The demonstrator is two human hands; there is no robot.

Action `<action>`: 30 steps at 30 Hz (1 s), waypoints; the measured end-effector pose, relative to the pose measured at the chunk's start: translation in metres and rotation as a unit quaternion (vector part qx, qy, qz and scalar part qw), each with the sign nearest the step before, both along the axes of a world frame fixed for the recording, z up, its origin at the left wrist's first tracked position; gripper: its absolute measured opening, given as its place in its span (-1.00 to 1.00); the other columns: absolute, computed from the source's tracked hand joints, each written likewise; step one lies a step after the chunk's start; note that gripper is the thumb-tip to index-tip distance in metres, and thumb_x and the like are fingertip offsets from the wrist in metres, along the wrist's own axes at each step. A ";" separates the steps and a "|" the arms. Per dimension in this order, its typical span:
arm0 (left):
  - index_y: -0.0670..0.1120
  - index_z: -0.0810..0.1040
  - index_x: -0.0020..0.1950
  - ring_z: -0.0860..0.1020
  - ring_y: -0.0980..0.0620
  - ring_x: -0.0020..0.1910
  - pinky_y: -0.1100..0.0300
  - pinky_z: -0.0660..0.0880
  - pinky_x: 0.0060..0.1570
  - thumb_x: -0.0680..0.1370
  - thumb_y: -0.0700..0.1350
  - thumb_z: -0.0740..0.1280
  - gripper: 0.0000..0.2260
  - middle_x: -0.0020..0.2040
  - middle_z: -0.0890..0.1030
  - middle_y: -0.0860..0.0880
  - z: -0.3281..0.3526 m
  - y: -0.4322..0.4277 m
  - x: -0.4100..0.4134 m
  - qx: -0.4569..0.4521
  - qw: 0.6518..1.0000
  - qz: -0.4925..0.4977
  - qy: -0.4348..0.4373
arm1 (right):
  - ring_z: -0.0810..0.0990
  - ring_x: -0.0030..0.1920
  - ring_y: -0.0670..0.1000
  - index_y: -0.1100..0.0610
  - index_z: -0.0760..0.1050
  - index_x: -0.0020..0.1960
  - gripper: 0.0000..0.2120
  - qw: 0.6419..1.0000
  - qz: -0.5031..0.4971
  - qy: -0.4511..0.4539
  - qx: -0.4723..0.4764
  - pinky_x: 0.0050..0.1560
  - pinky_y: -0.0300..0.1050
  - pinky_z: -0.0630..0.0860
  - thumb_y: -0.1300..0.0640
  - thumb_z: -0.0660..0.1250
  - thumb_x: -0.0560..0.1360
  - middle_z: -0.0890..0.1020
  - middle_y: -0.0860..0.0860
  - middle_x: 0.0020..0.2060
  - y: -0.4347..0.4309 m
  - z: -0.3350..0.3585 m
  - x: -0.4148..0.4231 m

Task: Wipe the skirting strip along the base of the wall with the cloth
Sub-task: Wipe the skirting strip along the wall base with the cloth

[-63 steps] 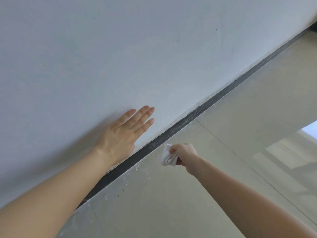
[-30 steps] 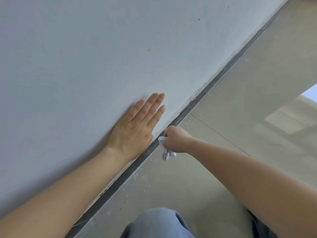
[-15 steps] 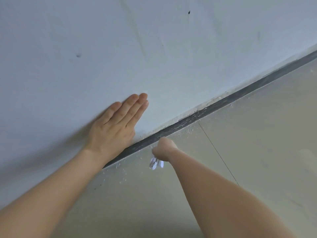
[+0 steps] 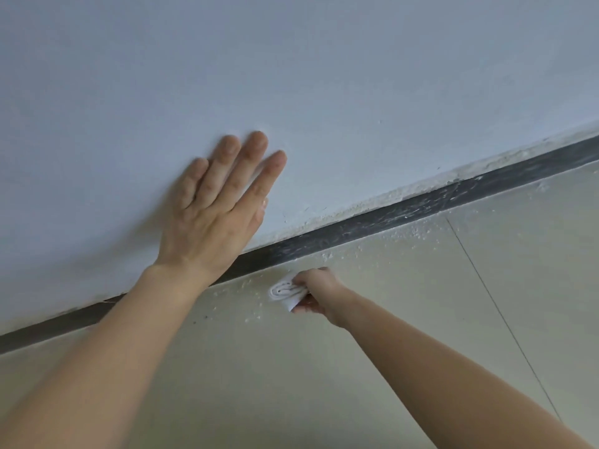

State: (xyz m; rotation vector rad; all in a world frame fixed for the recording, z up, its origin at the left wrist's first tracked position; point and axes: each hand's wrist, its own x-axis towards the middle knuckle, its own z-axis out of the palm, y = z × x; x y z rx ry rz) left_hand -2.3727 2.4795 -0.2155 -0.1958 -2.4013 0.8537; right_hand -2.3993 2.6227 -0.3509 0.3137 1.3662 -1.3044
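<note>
1. The dark skirting strip (image 4: 356, 226) runs along the foot of the white wall (image 4: 324, 76), rising from lower left to upper right. It carries pale smears and specks, thickest to the right.
2. The right hand (image 4: 316, 293) is clenched on a folded white cloth (image 4: 285, 291), which sits on the pale floor (image 4: 421, 286) just below the strip. I cannot tell whether it touches the strip.
3. The left hand (image 4: 220, 209) lies flat and empty on the wall, fingers together, its heel overlapping the strip's upper edge just left of the cloth.
4. To wipe well, I judge the cloth should be lifted onto the strip's face, pressed firmly and drawn in one long pass rightward over the smeared stretch.
5. White crumbs (image 4: 398, 234) litter the floor beside the strip, so a dragged cloth could likely pick them up and smear them.
</note>
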 end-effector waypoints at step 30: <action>0.03 -0.12 0.58 -0.37 0.04 0.49 0.12 -0.38 0.43 0.61 0.01 0.26 -0.31 0.53 -0.35 0.04 -0.012 -0.003 -0.006 0.009 0.999 0.016 0.027 | 0.56 -0.31 0.10 0.24 0.43 -0.14 -0.86 0.949 -0.268 -0.154 -0.057 -0.39 -0.11 0.63 0.31 0.13 0.53 0.56 0.18 -0.26 -0.030 0.015 0.026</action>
